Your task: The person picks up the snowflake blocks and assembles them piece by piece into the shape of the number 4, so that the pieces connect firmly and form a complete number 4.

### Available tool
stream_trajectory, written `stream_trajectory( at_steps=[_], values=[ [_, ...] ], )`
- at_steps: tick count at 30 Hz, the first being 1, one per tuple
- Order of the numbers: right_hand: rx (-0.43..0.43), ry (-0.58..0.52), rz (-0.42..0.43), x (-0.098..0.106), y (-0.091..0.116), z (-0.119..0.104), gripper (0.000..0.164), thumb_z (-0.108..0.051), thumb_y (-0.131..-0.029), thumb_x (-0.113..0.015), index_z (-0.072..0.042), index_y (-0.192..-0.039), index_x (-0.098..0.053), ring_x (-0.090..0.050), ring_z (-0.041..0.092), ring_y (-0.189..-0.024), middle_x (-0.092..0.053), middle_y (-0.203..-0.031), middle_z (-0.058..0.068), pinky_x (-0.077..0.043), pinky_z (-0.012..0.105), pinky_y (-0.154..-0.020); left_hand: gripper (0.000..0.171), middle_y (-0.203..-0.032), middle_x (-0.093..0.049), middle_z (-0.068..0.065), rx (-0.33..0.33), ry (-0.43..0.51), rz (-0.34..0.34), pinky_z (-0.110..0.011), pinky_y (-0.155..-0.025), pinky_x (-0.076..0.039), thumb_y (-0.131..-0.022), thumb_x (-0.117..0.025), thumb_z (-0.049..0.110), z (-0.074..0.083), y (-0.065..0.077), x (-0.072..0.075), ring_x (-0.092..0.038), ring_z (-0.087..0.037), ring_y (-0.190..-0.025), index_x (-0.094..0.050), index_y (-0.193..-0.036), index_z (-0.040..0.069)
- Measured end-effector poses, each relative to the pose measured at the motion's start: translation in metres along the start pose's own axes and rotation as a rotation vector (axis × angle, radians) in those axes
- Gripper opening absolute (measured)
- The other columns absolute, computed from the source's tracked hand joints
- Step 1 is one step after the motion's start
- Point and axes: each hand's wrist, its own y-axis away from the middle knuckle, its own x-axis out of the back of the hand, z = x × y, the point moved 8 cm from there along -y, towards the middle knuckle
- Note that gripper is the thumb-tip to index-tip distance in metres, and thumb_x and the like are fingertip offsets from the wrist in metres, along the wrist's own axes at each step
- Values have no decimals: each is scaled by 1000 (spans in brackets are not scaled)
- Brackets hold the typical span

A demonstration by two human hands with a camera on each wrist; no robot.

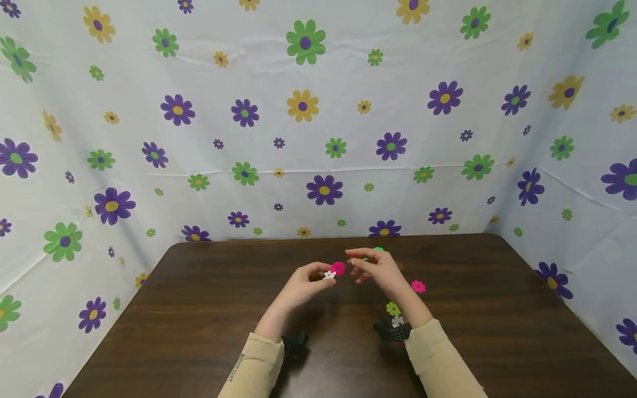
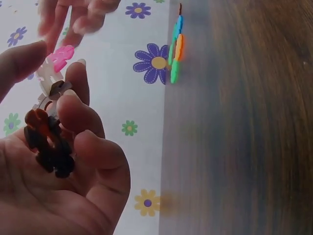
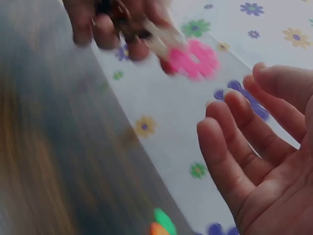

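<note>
Between the thumb and fingers of my left hand [image 1: 304, 286] is a short chain of notched, flower-shaped plastic discs. A pink disc [image 1: 338, 268] is at its far end, joined to a white disc [image 1: 329, 275]. In the left wrist view, dark discs [image 2: 54, 159] of the chain lie against the curled fingers and palm. My right hand [image 1: 380, 273] hovers just right of the pink disc. In the right wrist view its fingers [image 3: 234, 171] are spread and loosely bent, apart from the pink disc, with nothing between them.
Loose on the brown table [image 1: 199, 315] lie a pink disc [image 1: 418, 286], a yellow-green disc [image 1: 392, 309] and a white disc [image 1: 397, 320] by the right forearm. Green [image 2: 174, 74], orange [image 2: 180, 47] and blue [image 2: 180, 23] discs lie farther back. A flower-printed cloth [image 1: 269, 215] hangs behind.
</note>
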Motion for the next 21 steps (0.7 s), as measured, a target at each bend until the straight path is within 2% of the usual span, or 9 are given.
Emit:
stream_trajectory(
  at_steps=[7, 13, 18, 21],
  values=[
    [-37, 266, -29, 56, 11, 11, 33, -20, -93, -66, 3, -117, -67, -60, 43, -86, -66, -103, 20, -54, 47, -75, 27, -93, -63, -5, 32, 40, -19, -32, -67, -46, -90, -67, 9, 22, 12, 5, -52, -12, -76, -64, -113, -4],
    [-86, 469, -65, 107, 24, 34, 32, -18, -93, -66, 3, -116, -66, -59, 31, -81, -66, -106, 18, -53, 41, -69, 28, -94, -63, -5, 29, 50, -23, -42, -72, -48, -90, -67, 9, 26, 15, 7, -52, -13, -76, -63, -114, -4],
    [-102, 606, -105, 130, 33, 53, 35, -17, -89, -69, 1, -118, -66, -57, 24, -89, -65, -110, 16, -51, 38, -75, 27, -91, -62, -3, 27, 66, -23, -39, -69, -47, -90, -68, 9, 25, 14, 8, -51, -13, -75, -63, -113, -4],
    [-105, 651, -133, 135, 35, 62, 39, -17, -86, -73, 1, -119, -66, -53, 22, -84, -64, -102, 12, -48, 35, -70, 27, -90, -62, -3, 32, 73, -22, -36, -68, -46, -90, -68, 9, 24, 14, 8, -50, -13, -74, -63, -113, -4]
  ],
)
